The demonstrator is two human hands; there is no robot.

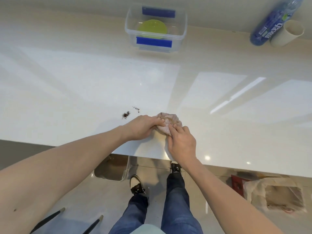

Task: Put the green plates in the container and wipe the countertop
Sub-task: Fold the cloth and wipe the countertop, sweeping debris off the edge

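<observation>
A green plate [152, 27] lies inside the clear plastic container [183, 29] with blue clips at the back of the white countertop [76, 92]. Near the front edge, a crumpled, stained wiping cloth [170, 121] rests on the counter. My left hand [142, 126] presses on its left side and my right hand [181, 141] pinches its near edge. Both hands grip the cloth. Dark crumbs [126, 114] lie on the counter just left of the cloth, with a thinner trail [136, 108] behind them.
A blue-labelled water bottle [273, 22] and a white cup [287, 33] stand at the back right. Below the counter edge are a bin [113, 168], a plastic bag with boxes [273, 191] on the floor, and my legs.
</observation>
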